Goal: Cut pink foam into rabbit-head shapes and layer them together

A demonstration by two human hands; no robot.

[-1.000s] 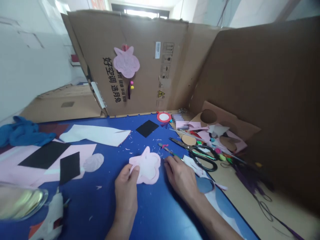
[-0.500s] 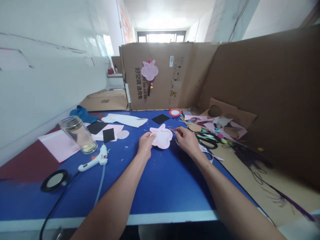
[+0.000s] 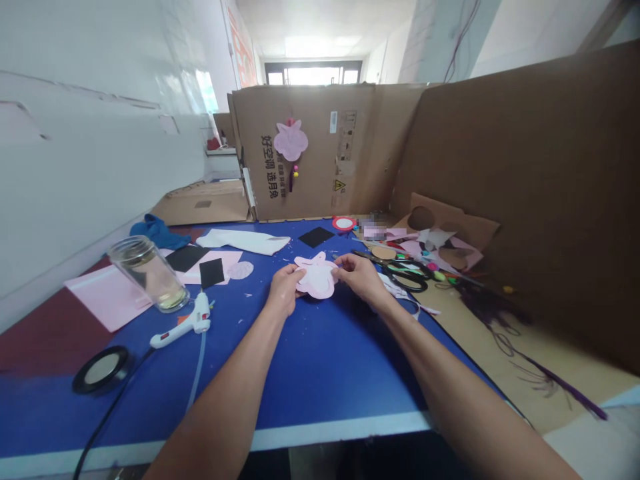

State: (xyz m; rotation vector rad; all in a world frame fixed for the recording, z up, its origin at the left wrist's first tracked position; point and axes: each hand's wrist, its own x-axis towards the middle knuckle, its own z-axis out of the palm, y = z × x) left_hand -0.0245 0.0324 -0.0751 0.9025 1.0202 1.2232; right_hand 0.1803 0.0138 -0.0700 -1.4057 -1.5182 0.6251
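A pink flower-shaped cutout (image 3: 320, 280), with a paler inner area and a curved line near its top, is held slightly above the blue table. My left hand (image 3: 284, 290) grips its left edge, thumb on top. At the right edge, my right hand (image 3: 357, 275) has its fingertips closed on the cutout. A small greyish tip shows beside the right fingers; what it belongs to is unclear. Close to the right hand lie black-handled scissors (image 3: 411, 280), partly hidden behind it.
A white glue gun (image 3: 189, 323) with its cord, a glass jar (image 3: 153, 277) and a black round object (image 3: 101, 369) stand left. Black squares (image 3: 316, 237) and paper scraps lie around. Cardboard walls (image 3: 370, 147) enclose the back and right; a similar pink cutout (image 3: 291, 142) hangs there.
My right hand has moved left, from beside the cutout onto its right edge. The left hand still holds the cutout. The whole view has shifted slightly.
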